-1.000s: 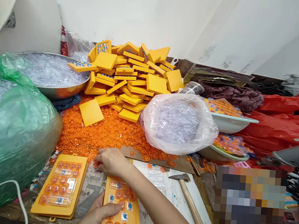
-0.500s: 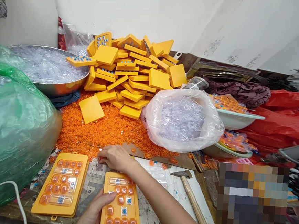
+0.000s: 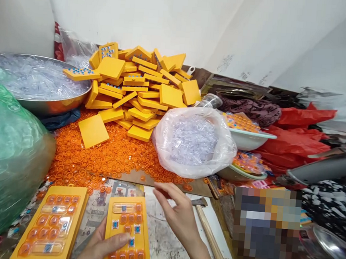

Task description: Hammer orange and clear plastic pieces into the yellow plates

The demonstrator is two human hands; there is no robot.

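Observation:
My left hand (image 3: 100, 246) lies at the bottom edge, its thumb pressed on a yellow keypad tray (image 3: 126, 231) that carries orange round caps and small blue-and-clear parts. My right hand (image 3: 176, 213) hovers just right of that tray, fingers stretched and apart, nothing visible in it. A second yellow keypad tray (image 3: 52, 225), filled with orange caps and clear covers, lies to the left. Behind both trays spreads a bed of loose orange caps (image 3: 105, 156).
A heap of yellow trays (image 3: 134, 86) rises at the back. A metal bowl (image 3: 52, 104) and a clear bag (image 3: 194, 141) hold clear plastic pieces; a green bag (image 3: 6, 152) fills the left. A hammer (image 3: 209, 236) lies right of my hand. Bowls and red bags stand right.
My right hand has left the orange caps at the tray's upper left and swung right, fingers spread. The view shifted right and slightly down. My left hand stays on the tray.

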